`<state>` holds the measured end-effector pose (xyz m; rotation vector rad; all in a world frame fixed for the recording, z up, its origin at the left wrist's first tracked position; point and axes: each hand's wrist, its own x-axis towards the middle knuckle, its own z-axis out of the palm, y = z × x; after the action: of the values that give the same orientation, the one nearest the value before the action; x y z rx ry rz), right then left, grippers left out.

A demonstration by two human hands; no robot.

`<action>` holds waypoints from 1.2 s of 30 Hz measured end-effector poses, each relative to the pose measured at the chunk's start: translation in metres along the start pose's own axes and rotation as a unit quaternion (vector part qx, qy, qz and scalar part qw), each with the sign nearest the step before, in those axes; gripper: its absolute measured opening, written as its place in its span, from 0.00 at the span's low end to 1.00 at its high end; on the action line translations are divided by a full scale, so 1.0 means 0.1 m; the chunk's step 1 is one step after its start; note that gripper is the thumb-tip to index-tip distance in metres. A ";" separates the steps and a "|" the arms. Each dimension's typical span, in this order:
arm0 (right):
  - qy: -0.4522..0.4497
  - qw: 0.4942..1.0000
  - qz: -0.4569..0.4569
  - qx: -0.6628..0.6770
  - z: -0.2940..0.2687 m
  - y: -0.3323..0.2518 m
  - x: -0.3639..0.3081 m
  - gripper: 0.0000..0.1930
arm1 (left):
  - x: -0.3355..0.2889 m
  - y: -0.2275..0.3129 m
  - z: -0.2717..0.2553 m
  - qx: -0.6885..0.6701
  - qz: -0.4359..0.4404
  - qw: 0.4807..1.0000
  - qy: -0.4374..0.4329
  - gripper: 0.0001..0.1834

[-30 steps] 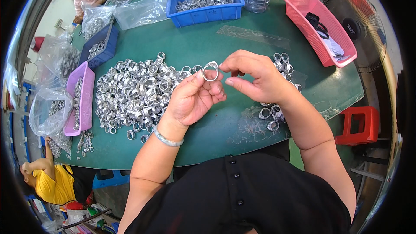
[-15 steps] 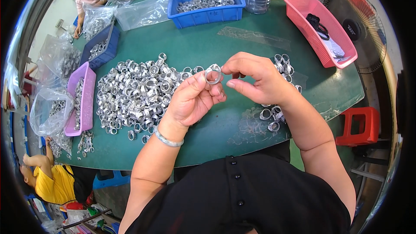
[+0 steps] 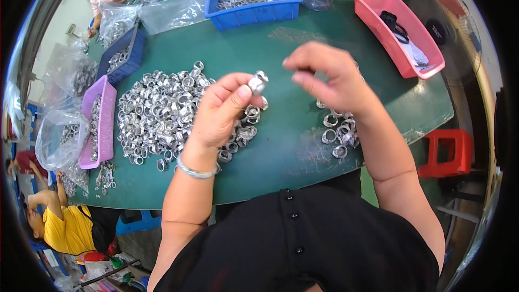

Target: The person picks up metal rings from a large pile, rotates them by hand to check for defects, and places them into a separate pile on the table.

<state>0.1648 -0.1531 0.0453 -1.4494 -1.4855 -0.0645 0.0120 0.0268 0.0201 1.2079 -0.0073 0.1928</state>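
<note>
My left hand, with a pale bangle on its wrist, pinches a silver-coloured metal ring between thumb and fingers above the table. The ring is turned nearly edge-on. To the right of it, my right hand hovers with thumb and index finger apart and nothing visible between them; it is slightly blurred. A large heap of similar rings lies beside my left hand, and some loose rings lie under that hand. A smaller group of rings lies below my right hand, which partly hides it.
On the green table stand a blue bin of rings, a pink basket, a purple basket and a dark blue bin. Clear bags stand at the left. Two co-workers sit beyond; a red stool is at right.
My left hand has moved left and turned, tilting the ring from facing me to nearly edge-on. My right hand has lifted away from the ring, farther up and right.
</note>
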 end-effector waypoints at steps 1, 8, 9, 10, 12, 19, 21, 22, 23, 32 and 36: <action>0.007 1.000 0.030 0.002 -0.08 0.01 0.01 0.09 | 0.00 0.05 0.02 0.097 0.043 0.994 0.040 0.11; -0.026 0.977 0.208 -0.027 -0.35 0.03 -0.06 0.12 | -0.18 0.12 -0.27 0.693 0.209 0.667 0.174 0.11; -0.097 0.964 0.234 -0.086 -0.39 0.03 -0.09 0.12 | -0.22 0.11 -0.31 0.730 0.200 0.632 0.169 0.11; -0.148 0.965 0.138 -0.168 -0.39 0.07 -0.15 0.15 | -0.27 0.10 -0.35 0.745 0.165 0.624 0.171 0.11; -0.239 0.930 0.161 -0.231 -0.34 0.08 -0.31 0.18 | -0.36 0.06 -0.39 0.747 0.155 0.625 0.166 0.12; -0.322 0.861 0.141 -0.368 -0.10 0.12 -0.48 0.16 | -0.44 0.07 -0.28 0.740 0.148 0.632 0.177 0.15; -0.347 0.846 0.164 -0.371 -0.07 0.17 -0.47 0.14 | -0.45 0.06 -0.20 0.715 0.154 0.666 0.150 0.16; -0.347 0.847 0.161 -0.370 -0.07 0.17 -0.47 0.14 | -0.46 0.04 -0.17 0.711 0.159 0.671 0.141 0.15; -0.312 0.885 0.165 -0.303 -0.08 0.18 -0.47 0.14 | -0.47 0.03 -0.11 0.696 0.157 0.687 0.135 0.15; -0.118 0.809 0.307 0.487 0.07 0.18 -0.26 0.14 | -0.31 -0.18 0.34 0.508 0.142 0.842 0.118 0.15; -0.128 0.778 0.277 0.549 0.15 0.21 -0.22 0.14 | -0.15 -0.19 0.45 0.476 0.205 0.844 0.137 0.16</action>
<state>0.1668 -0.1535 0.0112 -0.8240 -0.8902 1.2147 0.0042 -0.0238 0.0171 2.1614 0.0901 0.8178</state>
